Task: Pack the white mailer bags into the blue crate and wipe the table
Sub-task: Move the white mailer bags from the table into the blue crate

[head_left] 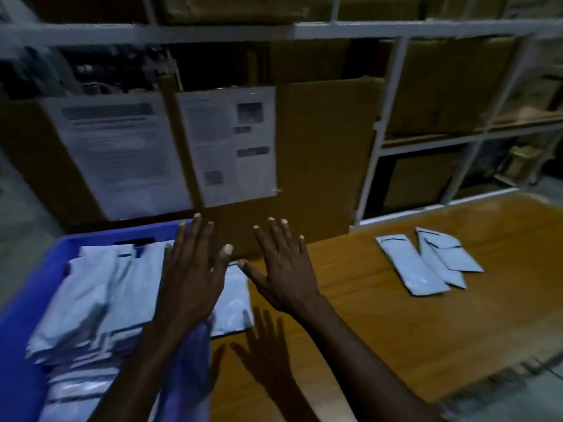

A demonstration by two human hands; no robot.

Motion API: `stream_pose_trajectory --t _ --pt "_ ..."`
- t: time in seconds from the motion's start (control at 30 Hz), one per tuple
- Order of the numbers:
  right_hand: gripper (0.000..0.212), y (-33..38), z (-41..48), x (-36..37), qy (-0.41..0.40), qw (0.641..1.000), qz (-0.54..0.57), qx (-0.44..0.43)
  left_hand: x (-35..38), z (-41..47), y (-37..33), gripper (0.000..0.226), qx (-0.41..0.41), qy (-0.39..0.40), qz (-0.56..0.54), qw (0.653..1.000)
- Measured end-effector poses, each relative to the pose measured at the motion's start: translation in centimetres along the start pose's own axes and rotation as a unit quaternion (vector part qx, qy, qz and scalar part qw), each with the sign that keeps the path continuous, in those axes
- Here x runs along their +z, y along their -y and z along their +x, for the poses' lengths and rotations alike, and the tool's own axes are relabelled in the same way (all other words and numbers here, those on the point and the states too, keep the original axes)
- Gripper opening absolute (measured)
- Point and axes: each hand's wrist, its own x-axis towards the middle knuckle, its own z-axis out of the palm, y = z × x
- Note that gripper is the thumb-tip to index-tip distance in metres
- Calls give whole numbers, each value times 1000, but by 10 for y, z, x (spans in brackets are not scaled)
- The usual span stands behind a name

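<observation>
- left hand (192, 281): flat, fingers spread, grip released, over the stacked bags (91, 293) in the blue crate (18, 345); can't tell if it touches them.
- right hand (283, 275): also spread, holding nothing, above the tabletop (396, 330) just beside the crate.
- loose bags (426, 263): a few, well apart to the right, not yet packed.
- overhanging bag (234, 300): laps across the crate's right edge.
- risk: the stack looks high and slick, so an off-centre press could slide bags out over that edge.
- no cloth in view for wiping.

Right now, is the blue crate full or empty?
Mostly full: a heap of white mailer bags fills the blue crate; one bag sticks out over its table-side wall.
</observation>
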Motion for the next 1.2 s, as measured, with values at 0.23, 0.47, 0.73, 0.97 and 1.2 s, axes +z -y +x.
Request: stream_pose_trajectory --t 0.23,0.47,0.73,0.97,1.2 --pt "75 -184 -67 -71 -13 1000 -8 24 104 -26 -179 69 -3 35 -55 998" --pt "74 -336 -107 -111 21 996 5 90 212 -27 -323 73 -24 104 -90 990" --pt "76 -462 -96 -93 49 981 -21 187 323 4 -388 71 -27 196 -90 976" --pt "90 -558 -81 -67 61 959 -26 276 428 9 -409 68 -52 289 -67 954" --pt "83 -635 -66 -35 138 930 -50 337 505 7 -410 82 -85 300 24 950"
